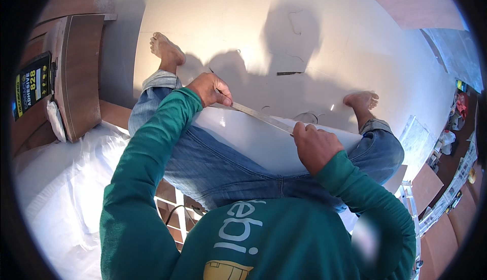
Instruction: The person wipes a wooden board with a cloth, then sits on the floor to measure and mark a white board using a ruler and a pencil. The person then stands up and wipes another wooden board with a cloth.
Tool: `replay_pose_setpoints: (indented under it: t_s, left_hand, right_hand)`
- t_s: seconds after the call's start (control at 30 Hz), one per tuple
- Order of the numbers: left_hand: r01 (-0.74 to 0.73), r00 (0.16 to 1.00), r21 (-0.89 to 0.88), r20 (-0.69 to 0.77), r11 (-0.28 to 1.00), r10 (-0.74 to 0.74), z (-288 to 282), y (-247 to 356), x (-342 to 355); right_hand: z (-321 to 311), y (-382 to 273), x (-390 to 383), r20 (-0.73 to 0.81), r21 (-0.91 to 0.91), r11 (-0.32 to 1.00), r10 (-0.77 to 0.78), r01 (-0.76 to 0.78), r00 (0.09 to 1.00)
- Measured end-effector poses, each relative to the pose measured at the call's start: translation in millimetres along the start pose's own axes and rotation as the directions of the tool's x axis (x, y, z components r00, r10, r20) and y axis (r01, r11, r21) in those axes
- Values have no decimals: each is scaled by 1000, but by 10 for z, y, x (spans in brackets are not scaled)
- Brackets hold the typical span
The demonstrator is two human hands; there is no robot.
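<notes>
A narrow, flat, pale strip (pixel 261 117) spans the gap between my two hands, slanting down from left to right. My left hand (pixel 210 90) pinches its left end between thumb and fingers. At the other end my right hand (pixel 317 145) is closed round the strip, its fingertips partly hidden. The strip runs along the far edge of a smooth white sheet (pixel 248 140), which lies across my thighs between my knees. Whether the strip touches that edge, I cannot tell.
My bare feet rest on a pale surface with a short dark strip (pixel 289 73) and thin curled scraps. At left stand a brown wooden cabinet (pixel 81 77), a black-and-yellow container (pixel 34 84) and crumpled clear plastic (pixel 66 178). Boards and assorted small items lie at right.
</notes>
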State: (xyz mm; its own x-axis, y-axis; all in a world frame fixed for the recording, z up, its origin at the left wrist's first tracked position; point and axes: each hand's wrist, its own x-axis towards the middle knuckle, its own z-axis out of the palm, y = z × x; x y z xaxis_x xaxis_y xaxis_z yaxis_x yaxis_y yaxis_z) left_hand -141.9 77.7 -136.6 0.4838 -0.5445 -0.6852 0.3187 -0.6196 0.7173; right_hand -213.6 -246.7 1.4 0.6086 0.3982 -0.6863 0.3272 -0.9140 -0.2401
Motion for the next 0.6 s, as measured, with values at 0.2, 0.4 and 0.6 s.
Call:
replay_pose_setpoints:
  t_s: [0.2, 0.4, 0.6]
  left_hand:
    - [-102, 977, 152, -170, 983, 128, 183, 303, -337]
    - [31, 985, 53, -169, 998, -22, 223, 368, -313]
    - [-69, 990, 222, -104, 973, 94, 224, 414, -283]
  right_hand:
    - [-43, -29, -363, -32, -74, 996, 57, -59, 998]
    - [-29, -43, -346, -69, -72, 995, 65, -70, 995]
    - [-56, 92, -268, -16, -42, 997, 59, -60, 998]
